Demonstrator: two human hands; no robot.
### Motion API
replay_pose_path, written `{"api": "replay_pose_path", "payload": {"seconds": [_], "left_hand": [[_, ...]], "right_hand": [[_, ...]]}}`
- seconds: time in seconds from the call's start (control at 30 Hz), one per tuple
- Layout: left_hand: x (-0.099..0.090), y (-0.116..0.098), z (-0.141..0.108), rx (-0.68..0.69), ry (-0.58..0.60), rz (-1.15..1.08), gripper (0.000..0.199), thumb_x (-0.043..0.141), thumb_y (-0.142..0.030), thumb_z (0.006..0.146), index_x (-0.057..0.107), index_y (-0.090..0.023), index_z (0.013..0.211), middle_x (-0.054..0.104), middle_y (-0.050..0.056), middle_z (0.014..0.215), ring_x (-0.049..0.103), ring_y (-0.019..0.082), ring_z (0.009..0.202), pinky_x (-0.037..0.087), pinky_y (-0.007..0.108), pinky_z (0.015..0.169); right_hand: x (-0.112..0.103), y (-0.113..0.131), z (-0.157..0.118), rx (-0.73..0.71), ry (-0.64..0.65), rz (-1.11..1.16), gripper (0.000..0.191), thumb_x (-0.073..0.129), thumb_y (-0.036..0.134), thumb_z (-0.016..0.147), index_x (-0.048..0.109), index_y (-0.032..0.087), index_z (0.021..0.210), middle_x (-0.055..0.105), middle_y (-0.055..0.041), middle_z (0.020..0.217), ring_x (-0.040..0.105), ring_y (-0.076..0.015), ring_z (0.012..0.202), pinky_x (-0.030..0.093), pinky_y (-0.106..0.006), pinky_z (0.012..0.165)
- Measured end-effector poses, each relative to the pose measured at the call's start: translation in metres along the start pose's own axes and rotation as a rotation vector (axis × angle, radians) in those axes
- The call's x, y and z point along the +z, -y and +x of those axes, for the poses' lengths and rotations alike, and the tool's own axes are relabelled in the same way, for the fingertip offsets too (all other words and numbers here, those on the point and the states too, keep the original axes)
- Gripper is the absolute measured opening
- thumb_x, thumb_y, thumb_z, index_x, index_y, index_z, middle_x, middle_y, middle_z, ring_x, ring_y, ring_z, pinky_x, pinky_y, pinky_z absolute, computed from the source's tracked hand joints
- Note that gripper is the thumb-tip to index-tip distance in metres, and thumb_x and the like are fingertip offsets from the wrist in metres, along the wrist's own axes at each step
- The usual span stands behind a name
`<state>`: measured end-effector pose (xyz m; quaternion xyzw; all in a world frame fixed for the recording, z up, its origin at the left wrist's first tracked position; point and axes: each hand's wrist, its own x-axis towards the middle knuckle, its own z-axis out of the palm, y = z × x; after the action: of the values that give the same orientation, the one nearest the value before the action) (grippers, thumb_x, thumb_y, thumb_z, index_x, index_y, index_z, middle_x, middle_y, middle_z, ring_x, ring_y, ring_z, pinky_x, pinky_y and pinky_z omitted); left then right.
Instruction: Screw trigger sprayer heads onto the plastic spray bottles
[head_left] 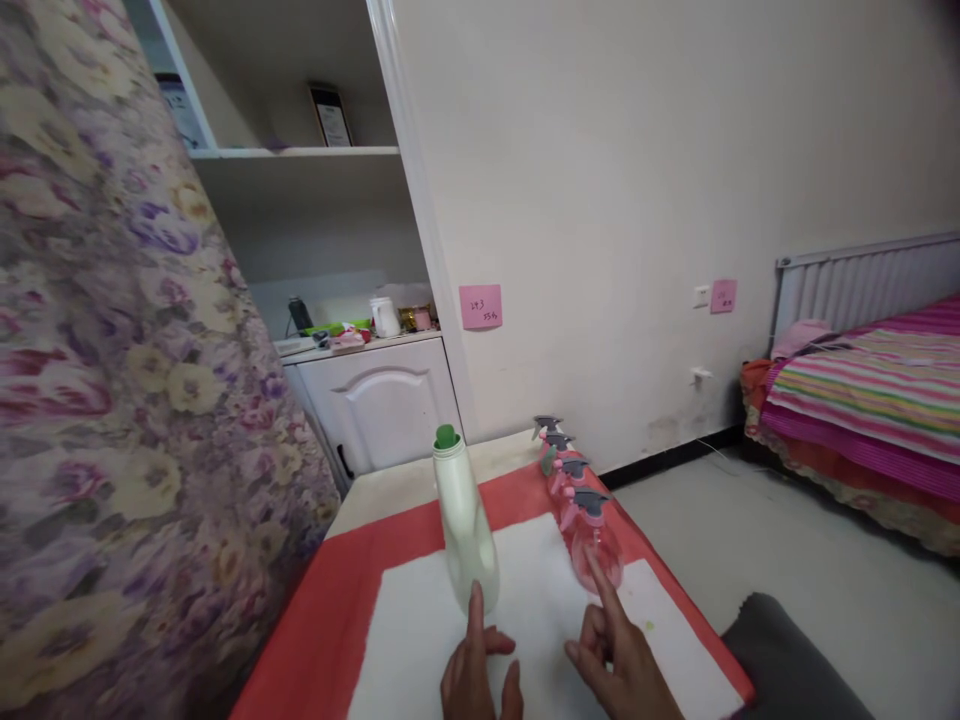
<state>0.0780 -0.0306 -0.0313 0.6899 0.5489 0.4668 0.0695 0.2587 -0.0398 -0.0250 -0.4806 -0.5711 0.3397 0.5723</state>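
Pale wall (600, 180); floral curtain (90, 350); white cupboard (394, 410); striped bedcover (877, 370); grey floor (690, 530)

On the pink note (481, 307) just right of the cabinet (390, 405), you can read "24" and "3"; the farther-right note's (723, 296) writing is illegible.

Lit softly and rather flatly, palest across the middle of the wall (592, 220) and on the white sheet (536, 590), dimming toward the top right corner and inside the open cabinet (300, 230). Leans and stretches toward the edges in wide-angle fashion, pulling the floral curtain (112, 350) and the bed (862, 375) outward and softening their detail. Comes from out of frame, from a direction hard to tell, half merging the clear front spray bottle (610, 552) with the red cloth (322, 610) and leaving the farther pink note (723, 296) too small to read.
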Motion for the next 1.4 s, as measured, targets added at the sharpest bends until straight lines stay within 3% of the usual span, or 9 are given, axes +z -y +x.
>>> {"api": "replay_pose_path", "payload": {"seconds": [0.17, 0.27, 0.37, 0.63, 0.87, 1.2, 1.3, 1.4], "left_hand": [[-0.008, -0.038, 0.01, 0.106, -0.061, -0.024, 0.073, 0.041, -0.02, 0.09, 0.004, -0.016, 0.153, 0.064, 0.0, 0.08, 0.066, 0.022, 0.089, 0.039, 0.051, 0.103], [-0.015, -0.051, 0.012, 0.111, -0.066, -0.038, 0.075, 0.043, -0.019, 0.089, 0.003, -0.016, 0.153, 0.062, -0.002, 0.076, 0.066, 0.022, 0.087, 0.038, 0.052, 0.104], [-0.019, -0.056, 0.014, 0.106, -0.06, -0.04, 0.076, 0.043, -0.018, 0.088, 0.003, -0.015, 0.153, 0.061, -0.003, 0.075, 0.066, 0.021, 0.084, 0.038, 0.052, 0.105], [-0.012, -0.05, 0.013, 0.112, -0.075, -0.019, 0.082, 0.045, -0.016, 0.085, 0.0, -0.017, 0.154, 0.061, -0.004, 0.07, 0.067, 0.022, 0.078, 0.045, 0.047, 0.098], [-0.01, -0.049, 0.015, 0.104, -0.059, -0.006, 0.084, 0.044, -0.013, 0.085, -0.002, -0.017, 0.154, 0.06, -0.004, 0.07, 0.068, 0.021, 0.079, 0.044, 0.049, 0.101], [-0.002, -0.045, 0.015, 0.112, -0.037, -0.043, 0.083, 0.044, -0.014, 0.084, 0.0, -0.02, 0.154, 0.06, -0.005, 0.07, 0.067, 0.021, 0.078, 0.039, 0.053, 0.104], [0.003, -0.039, 0.016, 0.085, -0.018, -0.071, 0.08, 0.044, -0.018, 0.085, 0.003, -0.019, 0.153, 0.061, -0.003, 0.073, 0.067, 0.022, 0.079, 0.042, 0.053, 0.101], [0.007, -0.026, 0.017, -0.037, 0.021, -0.137, 0.074, 0.045, -0.027, 0.086, 0.012, -0.018, 0.152, 0.065, 0.004, 0.086, 0.067, 0.023, 0.082, 0.051, 0.046, 0.088]], "right_hand": [[-0.017, 0.051, 0.006, -0.081, 0.043, -0.072, 0.088, 0.055, 0.027, 0.084, 0.003, 0.028, 0.155, 0.046, 0.0094, 0.063, 0.051, -0.0139, 0.054, 0.053, -0.033, 0.074], [-0.022, 0.062, 0.006, -0.127, 0.064, -0.116, 0.088, 0.053, 0.021, 0.085, -0.001, 0.028, 0.155, 0.046, 0.0091, 0.064, 0.052, -0.0138, 0.055, 0.054, -0.036, 0.083], [-0.024, 0.063, 0.006, -0.173, 0.054, -0.168, 0.089, 0.052, 0.017, 0.084, -0.001, 0.028, 0.155, 0.048, 0.0081, 0.064, 0.053, -0.0145, 0.055, 0.056, -0.036, 0.082], [-0.024, 0.054, 0.009, -0.187, 0.048, -0.225, 0.089, 0.05, 0.014, 0.082, 0.001, 0.029, 0.155, 0.049, 0.0074, 0.064, 0.053, -0.0151, 0.053, 0.057, -0.038, 0.083], [-0.025, 0.049, 0.011, -0.166, 0.073, -0.165, 0.084, 0.054, 0.018, 0.082, 0.013, 0.03, 0.154, 0.049, 0.0075, 0.063, 0.053, -0.0143, 0.052, 0.056, -0.039, 0.087], [-0.025, 0.049, 0.013, -0.118, 0.101, -0.157, 0.087, 0.052, 0.021, 0.086, -0.001, 0.029, 0.155, 0.047, 0.0082, 0.065, 0.053, -0.0141, 0.055, 0.053, -0.04, 0.093], [-0.026, 0.051, 0.015, -0.092, 0.096, -0.139, 0.083, 0.052, 0.024, 0.087, 0.004, 0.027, 0.155, 0.047, 0.0082, 0.066, 0.054, -0.0139, 0.057, 0.051, -0.039, 0.094], [-0.025, 0.043, 0.016, -0.062, 0.114, -0.179, 0.074, 0.054, 0.024, 0.087, 0.02, 0.027, 0.152, 0.048, 0.0079, 0.065, 0.055, -0.0133, 0.058, 0.052, -0.033, 0.088]]}}
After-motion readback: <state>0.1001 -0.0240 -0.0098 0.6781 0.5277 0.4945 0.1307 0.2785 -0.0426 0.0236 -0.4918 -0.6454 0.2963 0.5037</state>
